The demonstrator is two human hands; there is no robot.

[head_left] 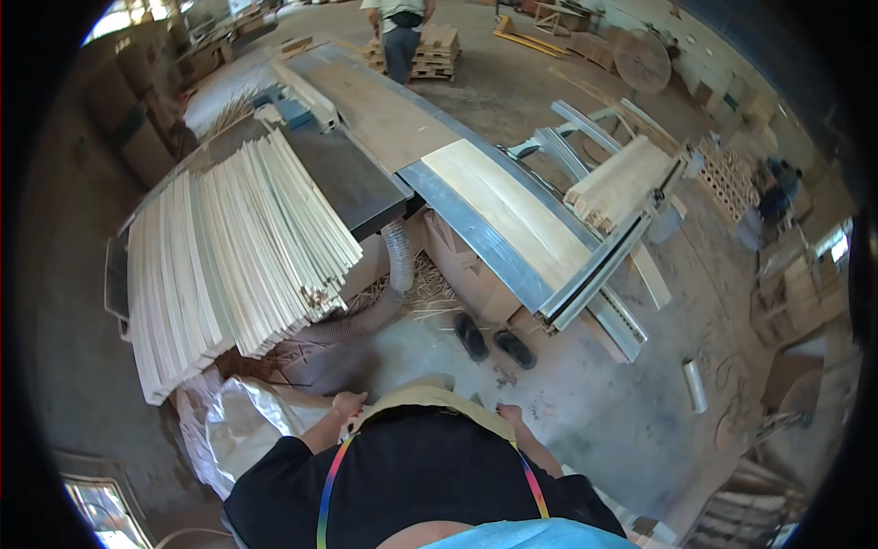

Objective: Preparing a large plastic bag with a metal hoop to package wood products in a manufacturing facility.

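Observation:
My left hand point(348, 403) and my right hand point(508, 414) are up at my chest, one at each side of a tan, flat piece point(430, 395) that lies against my black shirt. Each hand seems closed on an edge of that piece. What the tan piece is I cannot tell; most of it is hidden by my body. A rainbow-coloured strap runs down both sides of my shirt.
A big stack of thin wooden slats point(233, 252) lies on a table at the left. A saw bench with a pale panel point(512, 215) stands ahead, a slat bundle point(622, 178) beyond it. A grey hose point(398, 258), black sandals point(494, 340), a white sack point(233, 425) and a distant person point(400, 41) are around.

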